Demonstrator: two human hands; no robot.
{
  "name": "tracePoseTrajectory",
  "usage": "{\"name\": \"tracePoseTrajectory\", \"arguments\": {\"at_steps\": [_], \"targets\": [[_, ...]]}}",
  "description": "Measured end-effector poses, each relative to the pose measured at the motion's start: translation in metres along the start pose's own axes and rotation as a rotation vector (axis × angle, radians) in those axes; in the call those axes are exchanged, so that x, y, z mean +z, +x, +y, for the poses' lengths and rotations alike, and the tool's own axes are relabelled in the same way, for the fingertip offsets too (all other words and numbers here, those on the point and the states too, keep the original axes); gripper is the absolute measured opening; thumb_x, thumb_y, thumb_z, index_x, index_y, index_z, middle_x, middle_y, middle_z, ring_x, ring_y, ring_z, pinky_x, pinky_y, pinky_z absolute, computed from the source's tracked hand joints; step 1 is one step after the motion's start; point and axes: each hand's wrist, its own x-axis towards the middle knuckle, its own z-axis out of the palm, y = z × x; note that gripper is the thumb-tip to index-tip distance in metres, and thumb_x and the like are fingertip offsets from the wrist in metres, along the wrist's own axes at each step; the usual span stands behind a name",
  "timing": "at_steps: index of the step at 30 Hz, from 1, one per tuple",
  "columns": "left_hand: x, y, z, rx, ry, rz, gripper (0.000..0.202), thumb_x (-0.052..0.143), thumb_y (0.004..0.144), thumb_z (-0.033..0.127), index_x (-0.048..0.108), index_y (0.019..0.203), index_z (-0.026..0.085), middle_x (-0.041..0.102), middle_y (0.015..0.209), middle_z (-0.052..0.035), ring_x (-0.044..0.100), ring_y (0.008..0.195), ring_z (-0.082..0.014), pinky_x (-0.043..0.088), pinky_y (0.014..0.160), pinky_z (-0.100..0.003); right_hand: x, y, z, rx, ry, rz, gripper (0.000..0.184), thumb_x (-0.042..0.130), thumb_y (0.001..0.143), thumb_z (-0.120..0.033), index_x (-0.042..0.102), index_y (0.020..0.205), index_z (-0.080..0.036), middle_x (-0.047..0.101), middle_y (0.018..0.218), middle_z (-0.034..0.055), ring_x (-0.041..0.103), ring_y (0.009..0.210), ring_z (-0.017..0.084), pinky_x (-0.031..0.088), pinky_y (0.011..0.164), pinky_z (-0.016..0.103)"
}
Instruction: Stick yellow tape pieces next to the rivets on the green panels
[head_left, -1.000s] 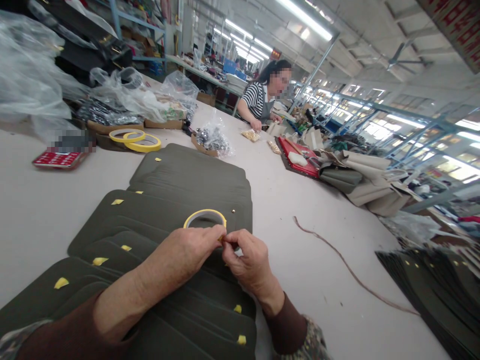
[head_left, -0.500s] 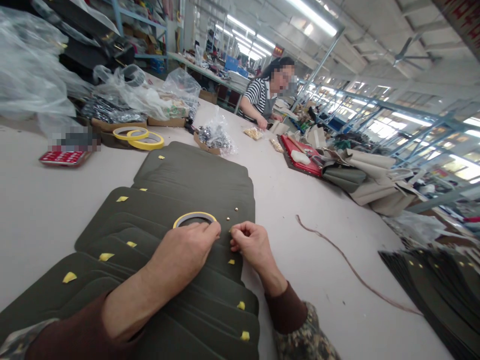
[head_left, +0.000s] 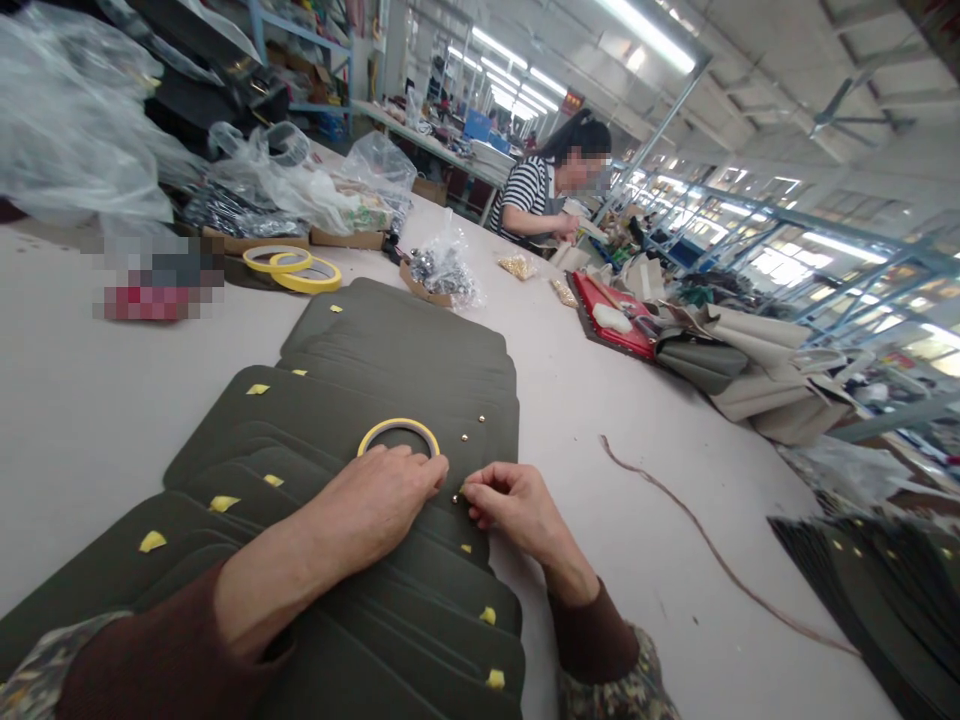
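1. Tape roll (head_left: pixel 399 424) near the centre of the head view, a yellow ring at twelve o'clock from the left hand (head_left: pixel 390 500), seen against the dark green panels (head_left: pixel 405 350)
2. Left hand now: fingers pressed together and curled over the roll's near side, so it has hold of the ring; the tips are hidden, and whether the roll touches the panels I cannot tell
3. Over to three o'clock from there, the right hand (head_left: pixel 506 505), thumb and forefinger pinching a small scrap of yellow tape (head_left: pixel 463 490), the other fingers bent in beneath
4. And look, just beside that pinch, at about eight o'clock, one gold stud (head_left: pixel 454 499), with two more gold studs (head_left: pixel 465 437) at eleven o'clock from the right hand
5. Handling, as I judge it: the roll should be light and fairly firm, best gripped by its rim; the scrap flimsy and tacky, to be taken by one corner; the panels thin, supple and apt to slide, so hold them by an edge; the studs tiny and slippery
6. Round the table (head_left: pixel 660 470): yellow tape tabs (head_left: pixel 153 541) at nine o'clock from the left hand, spare rolls (head_left: pixel 307 275) at eleven, a co-worker (head_left: pixel 525 195) at one, a brown cord (head_left: pixel 682 512) at three o'clock from the right hand
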Motion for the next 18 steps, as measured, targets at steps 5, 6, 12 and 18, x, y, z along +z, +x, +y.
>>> {"name": "tracePoseTrajectory", "arguments": {"at_steps": [5, 6, 12, 18], "targets": [[0.004, 0.0, -0.002, 0.021, 0.007, 0.037, 0.016, 0.046, 0.093, 0.016, 0.061, 0.09, 0.022, 0.068, 0.08, -0.0034, 0.063, 0.077, -0.0239, 0.041, 0.065, -0.033, 0.005, -0.009, 0.0, -0.121, -0.219, 0.01, 0.015, 0.062, 0.08, -0.024, 0.073, 0.076, -0.016, 0.066, 0.059, -0.0006, 0.056, 0.051, 0.011, 0.043, 0.049, 0.02], [0.005, 0.0, -0.002, 0.028, 0.009, 0.039, 0.016, 0.046, 0.093, 0.016, 0.061, 0.091, 0.022, 0.068, 0.081, -0.0035, 0.063, 0.078, -0.0243, 0.041, 0.065, -0.034, 0.006, -0.01, -0.001, -0.152, -0.277, 0.025, 0.014, 0.061, 0.079, -0.022, 0.073, 0.075, -0.016, 0.066, 0.06, -0.0004, 0.056, 0.053, 0.011, 0.043, 0.05, 0.02], [0.003, -0.001, -0.002, 0.042, 0.009, 0.012, 0.018, 0.044, 0.093, 0.014, 0.06, 0.091, 0.023, 0.069, 0.086, -0.0031, 0.062, 0.081, -0.0246, 0.042, 0.067, -0.035, 0.014, -0.014, -0.014, -0.254, -0.473, 0.046, 0.018, 0.058, 0.079, -0.013, 0.073, 0.072, -0.018, 0.07, 0.065, -0.0002, 0.06, 0.058, 0.012, 0.041, 0.056, 0.022], [0.001, -0.001, 0.0, 0.033, 0.001, 0.006, 0.018, 0.044, 0.093, 0.014, 0.06, 0.091, 0.022, 0.067, 0.084, -0.004, 0.062, 0.081, -0.024, 0.042, 0.068, -0.034, 0.01, -0.014, -0.004, -0.211, -0.458, 0.115, 0.019, 0.065, 0.083, -0.024, 0.07, 0.1, -0.018, 0.062, 0.055, -0.004, 0.057, 0.05, 0.014, 0.041, 0.053, 0.024]]}}
